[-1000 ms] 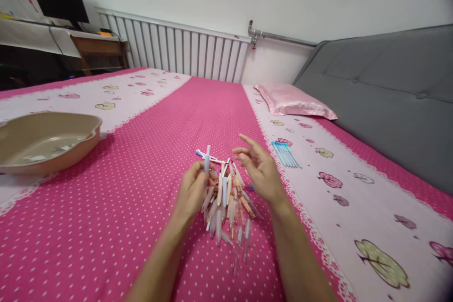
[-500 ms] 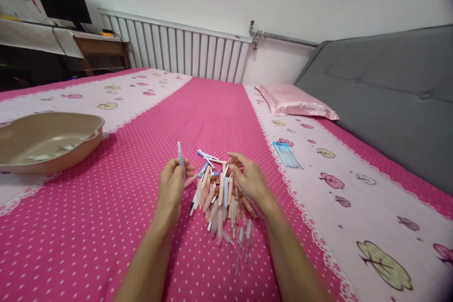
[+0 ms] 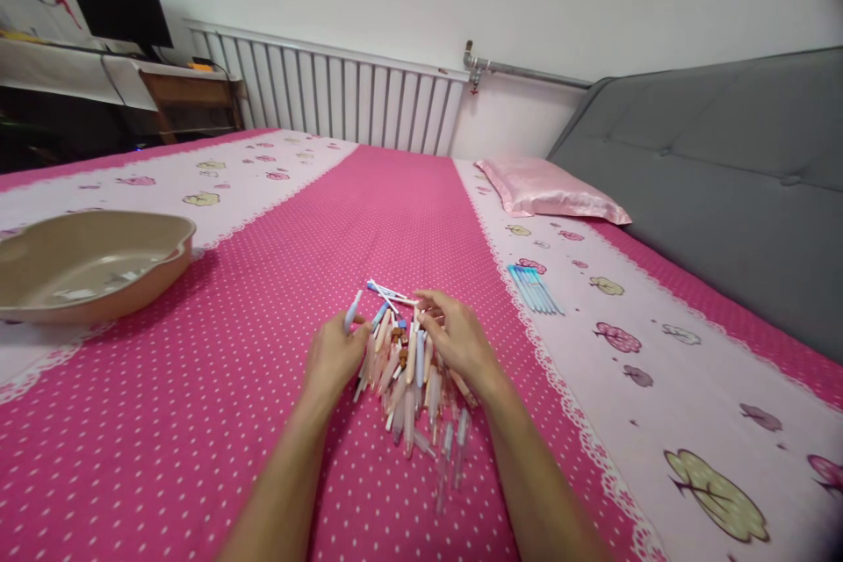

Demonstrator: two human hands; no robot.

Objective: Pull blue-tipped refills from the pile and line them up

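Observation:
Between the thumb and fingers of my left hand [image 3: 337, 349] is a pale lavender pen [image 3: 352, 312], its narrow end pointing up. That hand is at the left side of a loose pile of pens [image 3: 409, 369]. The pile holds pink, peach, white and clear pens, some with brown bear-like pieces, and slim white sticks lie across its far end. Over the pile's upper right is my right hand [image 3: 454, 334], fingers bent and slightly apart, their tips touching the pens' far ends. No pen shows lifted in it. My hands hide some pens at both sides.
At the left stands a beige basin [image 3: 132, 281] with small pale pieces inside. A row of blue pens [image 3: 535, 290] lies to the right on the bedspread [image 3: 408, 219]. Farther back are a pink pillow [image 3: 550, 187] and a grey headboard [image 3: 711, 158].
My left hand has moved right to the pile's edge, and its pen now leans right. My right hand has shifted slightly, its fingers more bent over the pens.

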